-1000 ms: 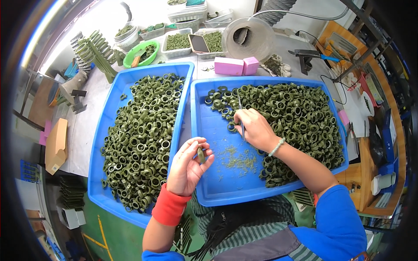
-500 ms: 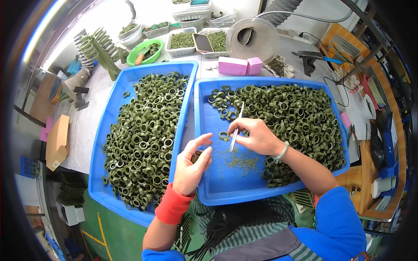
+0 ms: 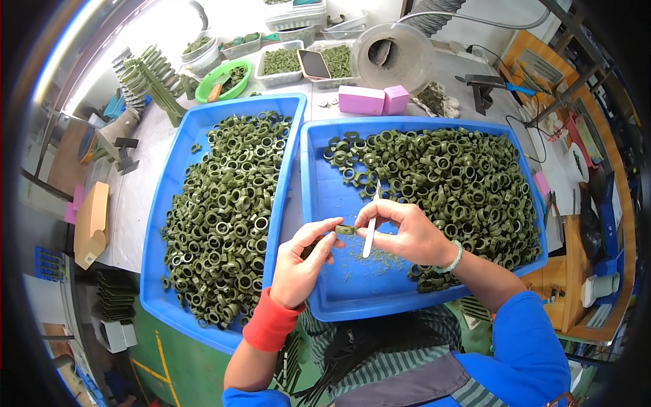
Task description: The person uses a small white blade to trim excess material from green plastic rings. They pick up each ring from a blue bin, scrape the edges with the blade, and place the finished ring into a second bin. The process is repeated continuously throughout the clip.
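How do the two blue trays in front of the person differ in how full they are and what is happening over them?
The left tray is covered almost wall to wall with green rings, while the right tray has rings heaped at its far and right side, with a bare near-left patch dusted with green shavings. Both hands work over the right tray; none is over the left tray. Both are blue, rectangular and hold the same olive-green rings.
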The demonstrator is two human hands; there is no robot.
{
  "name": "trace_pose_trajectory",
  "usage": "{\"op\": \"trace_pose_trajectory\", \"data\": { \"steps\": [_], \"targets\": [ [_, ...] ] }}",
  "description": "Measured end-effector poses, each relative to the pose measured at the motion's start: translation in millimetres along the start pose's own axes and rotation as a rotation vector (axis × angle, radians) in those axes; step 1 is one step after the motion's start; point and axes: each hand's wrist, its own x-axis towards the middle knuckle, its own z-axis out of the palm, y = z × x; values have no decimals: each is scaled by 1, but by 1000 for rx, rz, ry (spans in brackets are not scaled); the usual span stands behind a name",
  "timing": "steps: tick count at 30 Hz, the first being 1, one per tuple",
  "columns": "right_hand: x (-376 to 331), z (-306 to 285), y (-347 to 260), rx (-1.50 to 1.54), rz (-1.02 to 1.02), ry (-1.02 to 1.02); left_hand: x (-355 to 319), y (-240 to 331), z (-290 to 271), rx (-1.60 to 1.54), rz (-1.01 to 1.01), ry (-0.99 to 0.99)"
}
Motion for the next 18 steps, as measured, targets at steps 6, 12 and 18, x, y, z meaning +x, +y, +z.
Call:
{"op": "trace_pose_trajectory", "data": {
  "steps": [6,12,18],
  "targets": [
    [1,3,1,-316,-381,107,-1,0,-1,-214,-98,0],
    [1,11,3,-53,-309,140,-2,-7,-3,-100,25,8],
    [-1,5,-2,-477,-635,122,-2,-1,-2,-314,-97,18]
  ]
}}
